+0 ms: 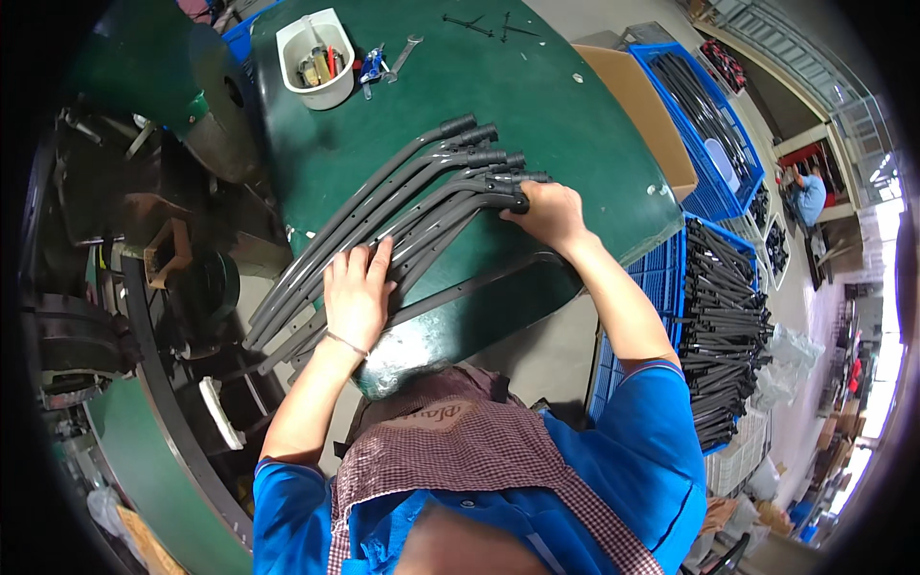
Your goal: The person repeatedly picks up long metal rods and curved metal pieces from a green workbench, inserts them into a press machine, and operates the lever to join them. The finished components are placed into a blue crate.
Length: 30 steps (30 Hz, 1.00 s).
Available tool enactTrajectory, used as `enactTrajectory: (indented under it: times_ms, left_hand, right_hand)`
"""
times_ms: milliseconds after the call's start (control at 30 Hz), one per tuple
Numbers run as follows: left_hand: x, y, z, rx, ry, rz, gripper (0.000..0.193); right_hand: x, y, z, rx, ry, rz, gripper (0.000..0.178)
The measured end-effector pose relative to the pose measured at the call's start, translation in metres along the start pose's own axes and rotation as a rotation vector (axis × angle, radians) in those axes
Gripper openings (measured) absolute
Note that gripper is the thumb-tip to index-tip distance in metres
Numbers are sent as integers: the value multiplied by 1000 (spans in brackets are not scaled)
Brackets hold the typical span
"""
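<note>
- Bent grey tubes (402, 206): a bundle lying side by side on the green table (537, 105), black-capped ends fanned toward upper right, lower ends overhanging the table's left edge.
- Left hand (356, 292): flat on the mid-section of the tubes, fingers straight and slightly spread, pressing down, not gripping.
- Right hand (548, 213): at the capped end of the nearest tube, fingers curled shut around it.
- White bin (316, 57) with small parts at the table's far side, wrench (402, 56) just beside it.
- Blue crate (714, 326) full of dark tubes on the right, below the table; open cardboard box (642, 115) and a second blue crate (704, 115) behind it.
</note>
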<state>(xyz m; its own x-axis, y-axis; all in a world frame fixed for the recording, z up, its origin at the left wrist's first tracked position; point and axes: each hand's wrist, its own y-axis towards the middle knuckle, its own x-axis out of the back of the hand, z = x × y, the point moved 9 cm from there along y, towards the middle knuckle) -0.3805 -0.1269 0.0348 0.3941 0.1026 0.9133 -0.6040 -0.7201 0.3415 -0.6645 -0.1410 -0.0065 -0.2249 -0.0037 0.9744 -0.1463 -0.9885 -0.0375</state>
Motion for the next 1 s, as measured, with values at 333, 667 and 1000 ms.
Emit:
enactTrajectory:
  times_ms: [333,667,1000]
  left_hand:
    - [-159,-101,-89,982,-2199,634,50]
    - [-184,-56,-41,1144,-2166,-483,58]
    - [-182,-20,-116,1397,-1959,-815,58]
  right_hand:
    - [-13,104,156,618,283,-50,72]
    - [-84,88,151,755,-17,545,102]
    - [-74,22,31,675,293,1037,112]
